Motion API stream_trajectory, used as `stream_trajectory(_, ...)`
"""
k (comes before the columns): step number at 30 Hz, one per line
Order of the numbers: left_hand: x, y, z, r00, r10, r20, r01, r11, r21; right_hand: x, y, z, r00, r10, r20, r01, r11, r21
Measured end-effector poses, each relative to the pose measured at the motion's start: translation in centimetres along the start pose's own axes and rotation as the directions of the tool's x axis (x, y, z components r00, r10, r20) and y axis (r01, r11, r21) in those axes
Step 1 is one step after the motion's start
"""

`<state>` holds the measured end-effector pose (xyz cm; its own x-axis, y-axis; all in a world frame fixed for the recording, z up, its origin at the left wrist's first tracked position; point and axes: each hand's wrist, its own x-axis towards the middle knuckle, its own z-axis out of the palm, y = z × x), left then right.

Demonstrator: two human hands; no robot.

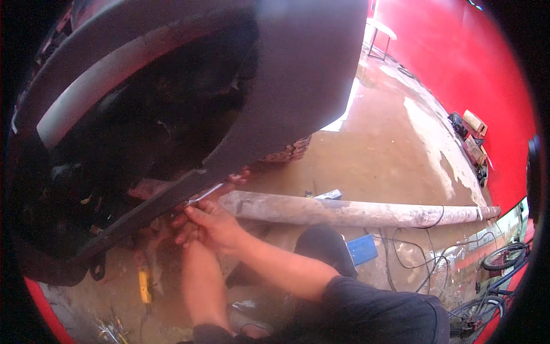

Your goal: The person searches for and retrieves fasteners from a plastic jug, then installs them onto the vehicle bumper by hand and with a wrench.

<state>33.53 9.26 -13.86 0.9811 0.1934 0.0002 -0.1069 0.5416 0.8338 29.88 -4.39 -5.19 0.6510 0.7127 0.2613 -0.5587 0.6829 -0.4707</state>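
Note:
My right hand (213,225) is closed, thumb uppermost, on a slim silver metal tool (207,194), just under the lower edge of a dark vehicle panel (303,69). The tool's exact kind does not show. My left forearm (201,281) rises beneath the right wrist, and its hand is mostly hidden behind the right hand and in shadow. Beyond the tool, against the panel's edge, some fingertips (238,178) show; I cannot tell whose they are. Inside the panel is a dark cavity (172,120).
A long pale pole (344,212) lies across the floor to the right. Near it are a blue box (362,249) and loose black cables (424,264). A yellow-handled object (145,284) is at lower left, with several tools (112,332) below. A bicycle (498,275) stands far right.

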Motion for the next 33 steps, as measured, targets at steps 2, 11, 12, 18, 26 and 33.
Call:
stream_trajectory(2, -0.6, 1.8, -0.2, 1.000, 0.017, -0.019, -0.016, 0.997, 0.080, 0.0, -0.2, 0.3, 1.000, -0.010, -0.014, 0.010, 1.000, -0.009)
stream_trajectory(11, -14.5, 10.1, -0.2, 0.846, 0.531, -0.055, -0.442, 0.754, 0.485, 0.1, -1.5, 0.0, 0.992, 0.035, -0.118, -0.065, 0.963, -0.263)
stream_trajectory(12, -16.3, 10.4, 1.0, 0.801, 0.595, 0.073, -0.550, 0.682, 0.481, 0.2, -1.4, -0.2, 0.991, 0.016, -0.131, -0.057, 0.946, -0.320)
stream_trajectory(18, -15.3, 6.4, 16.6, 0.858, 0.191, 0.477, -0.513, 0.302, 0.803, 0.7, -0.7, -0.7, 0.994, -0.061, -0.086, 0.022, 0.919, -0.394)
stream_trajectory(26, -16.3, 8.0, 9.7, 0.869, 0.431, 0.244, -0.472, 0.572, 0.671, 0.2, -1.2, -0.3, 0.983, -0.051, -0.174, -0.017, 0.929, -0.369)
stream_trajectory(33, -5.3, 1.9, 2.5, 0.992, 0.044, -0.122, -0.015, 0.974, 0.225, 0.0, -0.9, 0.7, 0.974, 0.007, -0.226, -0.072, 0.958, -0.279)
